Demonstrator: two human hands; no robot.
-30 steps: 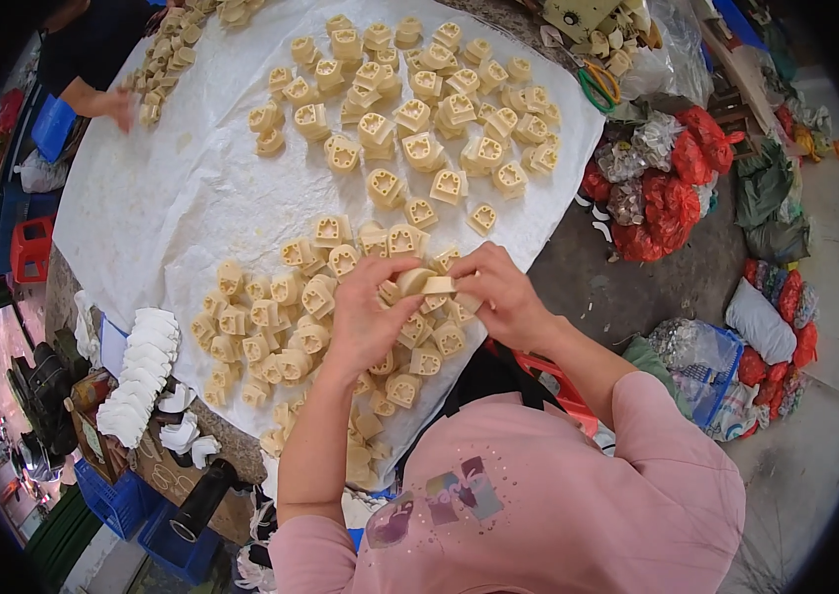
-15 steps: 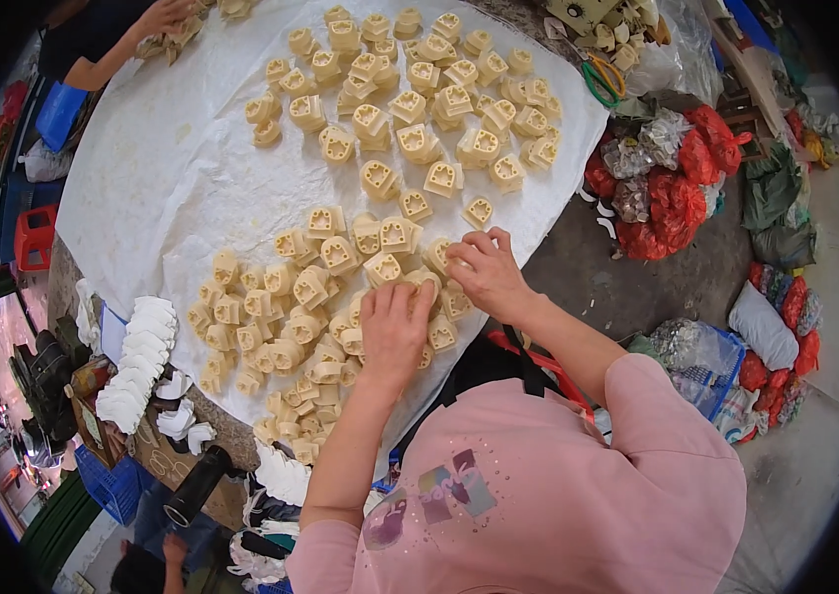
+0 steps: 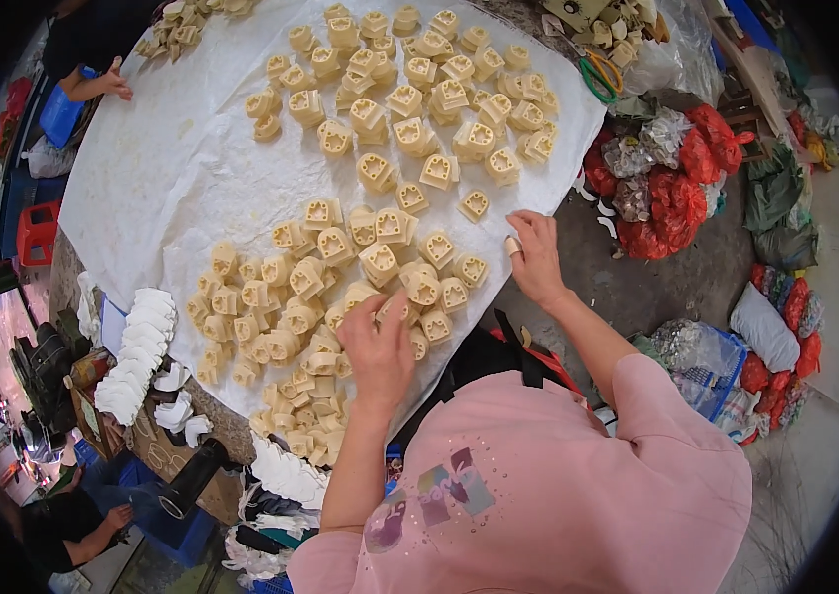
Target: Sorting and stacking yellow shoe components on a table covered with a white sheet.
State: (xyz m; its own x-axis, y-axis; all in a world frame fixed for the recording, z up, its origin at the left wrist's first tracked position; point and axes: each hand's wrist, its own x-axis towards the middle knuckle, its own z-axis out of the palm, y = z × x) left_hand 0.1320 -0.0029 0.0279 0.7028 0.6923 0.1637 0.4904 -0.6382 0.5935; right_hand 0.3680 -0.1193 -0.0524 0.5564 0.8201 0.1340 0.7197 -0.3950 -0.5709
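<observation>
Many cream-coloured moulded pieces, each a rounded block with a hollow, toothed-looking opening, cover the white sheet [image 3: 142, 188]. My left hand [image 3: 378, 346] reaches into the near cluster, its fingers curled down round a cream moulded piece [image 3: 393, 308]; the palm side is hidden. Just right of that hand stand more pieces, among them a cream piece [image 3: 471, 269] near the sheet's edge. My right hand [image 3: 536, 261] is at the sheet's right edge, apart from the pieces. Its fingers are stretched and hold nothing; a pale wrap covers one digit.
A second group of cream pieces [image 3: 414, 139] spreads over the far part. Green-handled scissors [image 3: 597, 79] lie at the far right edge. White stacked parts [image 3: 137, 356] stand at the left. Red bags [image 3: 682, 198] lie right of the table. Another person's hand [image 3: 114, 81] is at the far left.
My right hand has moved right, off the pieces to the sheet's edge, and its fingers have opened out. My left hand has shifted slightly left and nearer. The far-left person's hand has lowered.
</observation>
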